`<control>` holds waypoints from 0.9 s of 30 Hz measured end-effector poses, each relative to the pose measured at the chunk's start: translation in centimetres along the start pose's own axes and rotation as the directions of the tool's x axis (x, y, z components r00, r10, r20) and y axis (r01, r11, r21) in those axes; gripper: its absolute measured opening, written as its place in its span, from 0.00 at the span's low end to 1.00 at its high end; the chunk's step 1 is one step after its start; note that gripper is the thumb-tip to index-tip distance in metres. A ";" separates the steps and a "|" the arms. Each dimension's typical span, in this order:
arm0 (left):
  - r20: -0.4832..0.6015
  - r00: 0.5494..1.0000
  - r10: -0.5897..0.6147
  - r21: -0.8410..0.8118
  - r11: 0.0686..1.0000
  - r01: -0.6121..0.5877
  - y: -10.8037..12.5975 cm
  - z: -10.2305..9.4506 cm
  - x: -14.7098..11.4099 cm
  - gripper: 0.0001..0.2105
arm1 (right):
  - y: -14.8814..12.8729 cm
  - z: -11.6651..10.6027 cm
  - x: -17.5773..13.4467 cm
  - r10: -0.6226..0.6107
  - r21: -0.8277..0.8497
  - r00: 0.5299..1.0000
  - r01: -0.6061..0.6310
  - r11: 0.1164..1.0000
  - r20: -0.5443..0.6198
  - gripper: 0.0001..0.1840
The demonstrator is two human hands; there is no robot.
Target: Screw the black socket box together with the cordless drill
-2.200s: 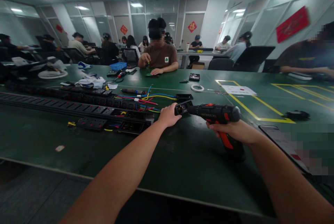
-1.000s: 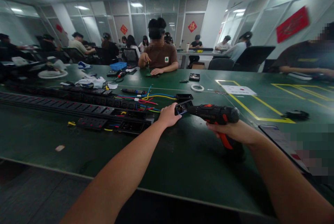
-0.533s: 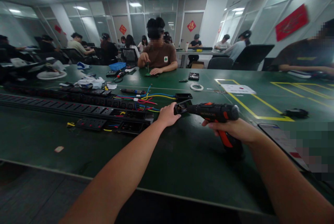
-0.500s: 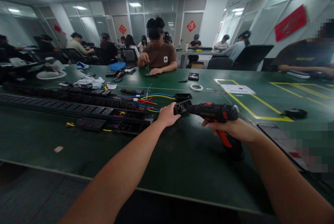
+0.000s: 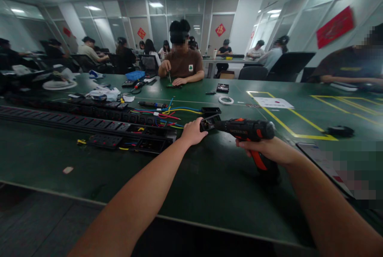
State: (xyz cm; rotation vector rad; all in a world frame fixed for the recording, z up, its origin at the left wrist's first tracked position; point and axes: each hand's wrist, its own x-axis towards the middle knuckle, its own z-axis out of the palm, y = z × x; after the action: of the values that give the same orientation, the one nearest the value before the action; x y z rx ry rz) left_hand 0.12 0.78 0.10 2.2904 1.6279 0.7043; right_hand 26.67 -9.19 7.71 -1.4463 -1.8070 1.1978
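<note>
My left hand is closed around the near end of a small black rectangular housing, holding it tilted above the table. Inside the housing are small brassy parts, too small to name. My right hand grips the handle of a black and orange cordless drill, its nose pointing left, right at the housing's opening. The drill's tip is hidden against the housing. Left of my left hand lie long black power strips with rows of sockets. Red, blue and yellow wires run from them towards another black housing.
A co-worker sits across the green table, holding a thin tool over a small part. A white ring, a paper sheet, a blue tray and a phone lie about. Yellow tape marks the right side.
Both hands, the housing and the drill keep nearly the same pose. The fingers at the drill's trigger look slightly more drawn in. The whole view has shifted a little.
</note>
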 end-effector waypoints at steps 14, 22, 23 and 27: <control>0.010 1.000 -0.005 0.008 1.000 0.005 0.1 0.0 -0.1 0.31 | -0.6 0.2 -0.3 0.015 -0.024 1.000 -0.015 1.000 -0.001 0.25; 0.016 1.000 -0.013 0.001 1.000 0.013 0.2 -0.2 -0.1 0.31 | -0.9 0.3 -0.4 0.027 -0.040 1.000 -0.026 0.999 0.008 0.23; 0.017 1.000 -0.014 0.003 1.000 0.014 0.2 -0.2 -0.1 0.31 | -0.9 0.3 -0.4 0.025 -0.038 1.000 -0.025 0.999 0.008 0.23; 0.014 1.000 -0.008 -0.002 1.000 0.008 0.1 -0.1 0.0 0.30 | -0.9 0.3 -0.4 0.019 -0.032 1.000 -0.018 0.999 0.010 0.23</control>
State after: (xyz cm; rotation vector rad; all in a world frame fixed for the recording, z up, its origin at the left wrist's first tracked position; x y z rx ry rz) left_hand 0.20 0.71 0.22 2.2815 1.6282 0.6859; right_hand 26.05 -9.69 8.41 -1.4801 -1.8313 1.1929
